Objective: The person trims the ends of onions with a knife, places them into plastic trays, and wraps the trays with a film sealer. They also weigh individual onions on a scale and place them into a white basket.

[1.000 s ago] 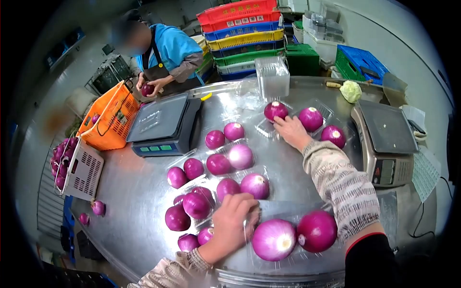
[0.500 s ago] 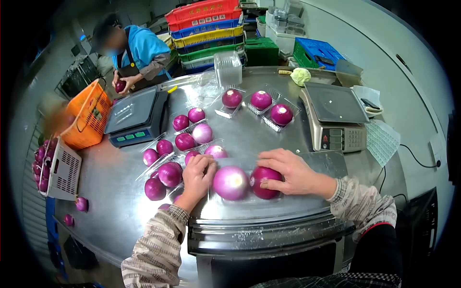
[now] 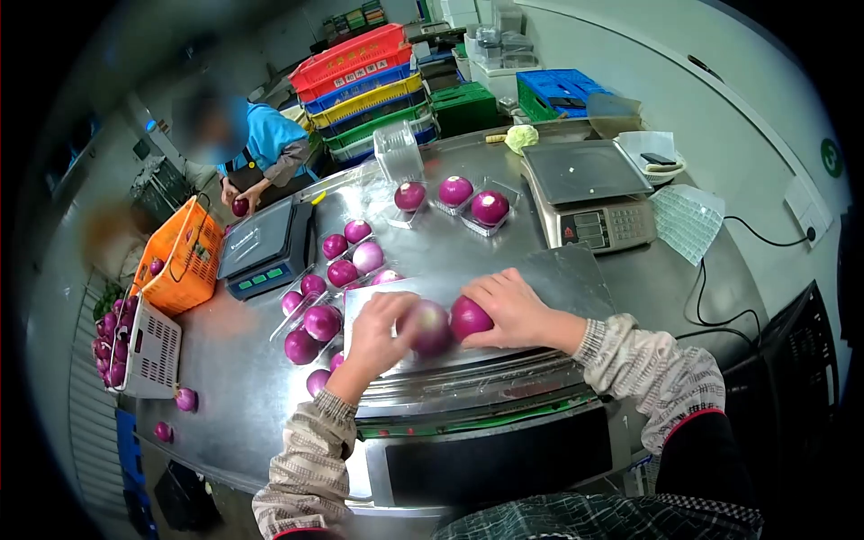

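My right hand is closed around a red onion, fingers over its top and thumb along its near side. Against its left side sits a larger, paler red onion, blurred by motion. My left hand grips this one from the left, its fingers curled and partly smeared. Both onions are above the metal ledge of a wrapping station in front of me. Whether a tray or film lies under them is hard to make out.
Trayed red onions stand left of my hands, others farther back beside stacked clear trays. Scales stand right and left. Past an orange basket and white crate, a co-worker holds an onion.
The camera view has shifted and tilted. My hands and the two onions have risen off the near surface, and the left onion now blurs. The co-worker's hands have lowered slightly.
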Demonstrator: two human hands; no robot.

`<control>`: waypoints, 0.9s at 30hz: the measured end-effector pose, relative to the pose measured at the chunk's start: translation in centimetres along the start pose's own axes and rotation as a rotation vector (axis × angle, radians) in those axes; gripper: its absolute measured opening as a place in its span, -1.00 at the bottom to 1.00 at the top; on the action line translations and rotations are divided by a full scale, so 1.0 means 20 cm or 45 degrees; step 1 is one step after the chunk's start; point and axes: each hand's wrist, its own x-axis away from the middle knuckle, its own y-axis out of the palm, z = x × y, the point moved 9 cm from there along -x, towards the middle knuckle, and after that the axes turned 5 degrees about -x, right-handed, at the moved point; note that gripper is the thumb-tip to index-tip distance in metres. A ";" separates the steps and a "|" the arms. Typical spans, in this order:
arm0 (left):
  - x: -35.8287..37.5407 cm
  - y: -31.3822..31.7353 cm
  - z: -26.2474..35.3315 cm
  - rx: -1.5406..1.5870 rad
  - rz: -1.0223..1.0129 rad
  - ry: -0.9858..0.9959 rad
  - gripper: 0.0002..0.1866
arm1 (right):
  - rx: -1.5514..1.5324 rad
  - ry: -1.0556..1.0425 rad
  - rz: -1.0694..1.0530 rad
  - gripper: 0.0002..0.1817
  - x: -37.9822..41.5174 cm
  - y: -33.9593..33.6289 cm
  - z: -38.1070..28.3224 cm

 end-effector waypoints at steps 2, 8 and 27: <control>-0.04 0.12 0.06 -0.241 -0.251 0.065 -0.60 | -0.041 -0.011 -0.011 -0.19 0.00 -0.01 -0.01; -0.07 0.34 0.15 -1.018 -0.511 0.125 -0.40 | 0.046 0.091 -0.043 -0.21 0.00 -0.01 -0.07; 0.09 0.11 -0.23 1.201 0.150 -0.512 -0.33 | 0.264 0.091 -0.144 -0.40 -0.05 0.00 -0.13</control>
